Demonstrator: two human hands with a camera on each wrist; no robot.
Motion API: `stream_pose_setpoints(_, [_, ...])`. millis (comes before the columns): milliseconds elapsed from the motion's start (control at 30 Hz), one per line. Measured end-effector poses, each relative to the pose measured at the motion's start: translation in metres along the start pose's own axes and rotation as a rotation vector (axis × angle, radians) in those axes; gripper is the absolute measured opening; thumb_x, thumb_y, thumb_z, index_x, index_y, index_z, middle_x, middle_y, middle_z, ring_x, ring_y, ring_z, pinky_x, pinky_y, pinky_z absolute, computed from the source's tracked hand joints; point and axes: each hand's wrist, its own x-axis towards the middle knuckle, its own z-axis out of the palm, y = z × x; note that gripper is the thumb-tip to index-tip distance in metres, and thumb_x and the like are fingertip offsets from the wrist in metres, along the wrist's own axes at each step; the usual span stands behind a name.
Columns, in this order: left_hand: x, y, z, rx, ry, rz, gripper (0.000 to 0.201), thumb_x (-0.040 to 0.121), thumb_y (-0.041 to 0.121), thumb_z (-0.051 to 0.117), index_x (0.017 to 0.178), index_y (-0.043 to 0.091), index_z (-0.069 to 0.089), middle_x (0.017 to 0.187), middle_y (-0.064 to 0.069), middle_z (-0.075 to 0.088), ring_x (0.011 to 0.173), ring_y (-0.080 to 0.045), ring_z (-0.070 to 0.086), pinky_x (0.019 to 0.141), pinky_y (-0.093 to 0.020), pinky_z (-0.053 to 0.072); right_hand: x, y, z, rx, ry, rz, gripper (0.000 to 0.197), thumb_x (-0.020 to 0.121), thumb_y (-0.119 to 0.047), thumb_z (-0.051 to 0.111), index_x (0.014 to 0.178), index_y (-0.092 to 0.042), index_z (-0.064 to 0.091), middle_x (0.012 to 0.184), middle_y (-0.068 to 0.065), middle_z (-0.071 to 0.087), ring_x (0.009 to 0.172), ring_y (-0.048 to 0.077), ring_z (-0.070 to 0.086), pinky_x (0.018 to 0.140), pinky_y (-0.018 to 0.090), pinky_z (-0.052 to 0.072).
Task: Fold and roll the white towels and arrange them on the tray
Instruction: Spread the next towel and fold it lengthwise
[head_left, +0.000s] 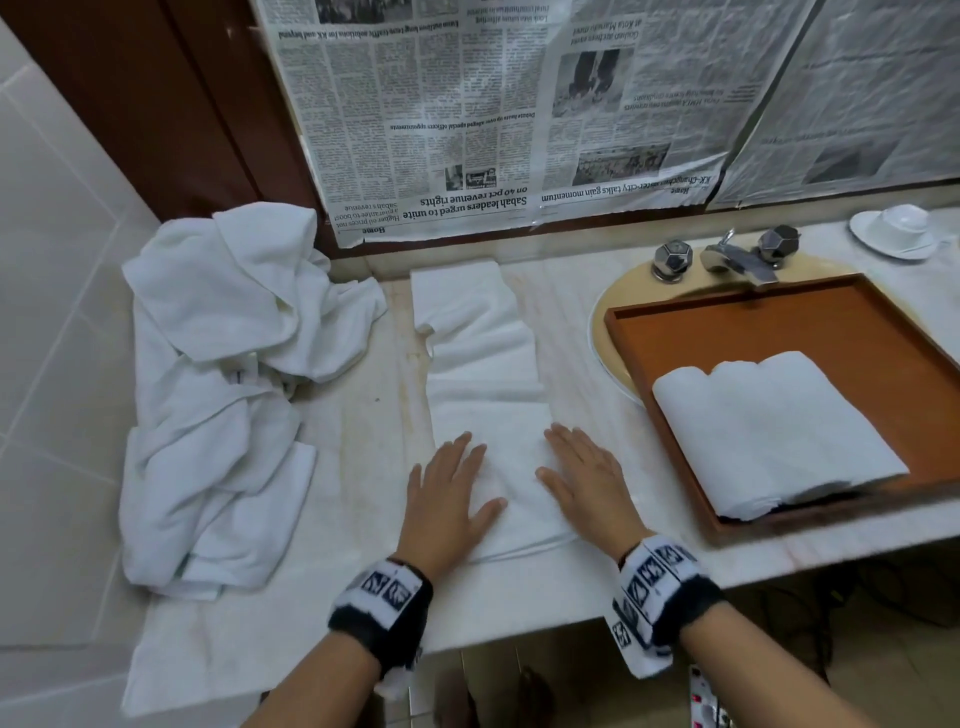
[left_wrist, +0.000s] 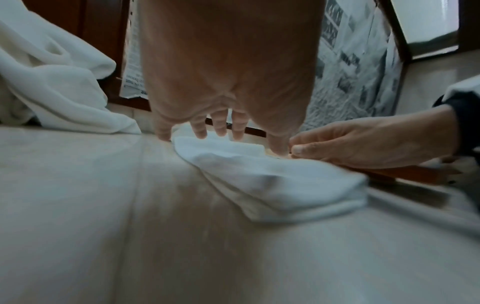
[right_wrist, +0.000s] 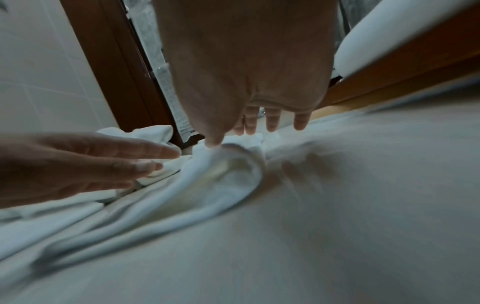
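Hands lay flat on the near end of a folded white towel (head_left: 485, 374), which stretched as a long strip away from the person across the marble counter (head_left: 363, 525). The left hand (head_left: 449, 493) rested palm down on the strip's left side, fingers straight and spread; its little finger reached past the towel edge onto the counter. The right hand (head_left: 587, 480) rested palm down on the strip's right side, fingers straight and close together. Neither hand gripped anything. In the left wrist view the left fingertips (left_wrist: 201, 133) touched the cloth, and the right hand's thumb (left_wrist: 301, 149) lay just beside the left thumb.

The wooden tray (head_left: 779, 322) stood to the right of the folded towel, set over the basin (head_left: 605, 317). Rolled towels (head_left: 769, 431) lay side by side in the tray's near part, against its left wall. A chrome tap (head_left: 727, 257) stood behind the tray. A white cup and saucer (head_left: 896, 231) stood behind the tray's far right corner.

A heap of unfolded white towels (head_left: 223, 374) lay to the left of the folded towel, apart from it. Newspaper sheets (head_left: 498, 104) covered the wall panel behind the folded towel.
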Motion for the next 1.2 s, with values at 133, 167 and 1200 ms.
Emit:
stream_pose_setpoints(133, [-0.033, 0.004, 0.028, 0.102, -0.106, 0.009, 0.088, 0.084, 0.084, 0.008, 0.158, 0.037, -0.001, 0.162, 0.013, -0.025, 0.152, -0.014, -0.016, 0.122, -0.055, -0.002, -0.036, -0.003, 0.02, -0.178, -0.15, -0.042, 0.081, 0.086, -0.067, -0.008, 0.158, -0.031, -0.002, 0.161, -0.018, -0.015, 0.152, 0.012, -0.009, 0.12, 0.038, -0.006])
stream_pose_setpoints(167, [-0.036, 0.0, 0.031, 0.114, -0.098, 0.012, 0.089, 0.083, 0.083, 0.008, 0.158, 0.037, -0.002, 0.162, 0.012, -0.025, 0.152, -0.014, -0.017, 0.122, -0.054, -0.002, -0.04, -0.002, 0.022, -0.207, -0.162, -0.038, 0.079, 0.087, -0.069, -0.008, 0.157, -0.031, -0.007, 0.158, -0.019, -0.022, 0.151, 0.013, -0.013, 0.12, 0.039, -0.009])
stream_pose_setpoints(1200, [-0.07, -0.009, 0.025, -0.043, 0.0, 0.155, 0.038, 0.074, 0.05, 0.041, 0.082, 0.026, 0.07, 0.134, 0.015, 0.06, 0.131, -0.023, 0.045, 0.1, -0.049, 0.037, -0.106, 0.019, 0.022, 0.024, 0.128, -0.092, 0.036, 0.091, -0.037, 0.066, 0.119, -0.016, 0.06, 0.121, -0.001, 0.058, 0.111, 0.016, 0.052, 0.101, 0.026, 0.037])
